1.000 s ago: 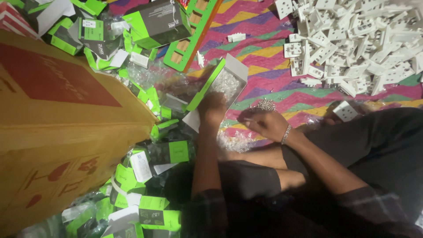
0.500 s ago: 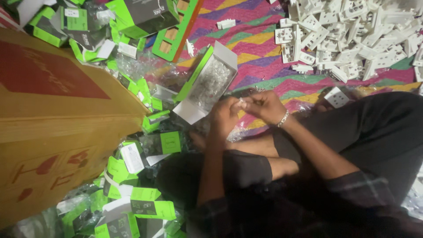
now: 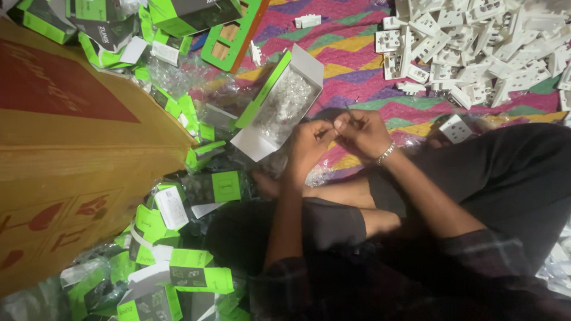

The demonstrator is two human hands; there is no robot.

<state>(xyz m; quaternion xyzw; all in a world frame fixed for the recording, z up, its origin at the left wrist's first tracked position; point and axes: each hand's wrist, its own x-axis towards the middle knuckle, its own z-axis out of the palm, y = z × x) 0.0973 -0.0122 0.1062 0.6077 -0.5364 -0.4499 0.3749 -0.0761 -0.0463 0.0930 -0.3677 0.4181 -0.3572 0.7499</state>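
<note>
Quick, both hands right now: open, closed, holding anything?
Left hand: fingers curled closed, pinching something small; what it is cannot be told.
Right hand: closed, pinching a thin dark tool.

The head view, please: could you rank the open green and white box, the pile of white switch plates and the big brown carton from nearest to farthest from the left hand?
1. Open green and white box, just above-left of the left hand.
2. Big brown carton, far left.
3. Pile of white switch plates, upper right, beyond the right hand.
</note>
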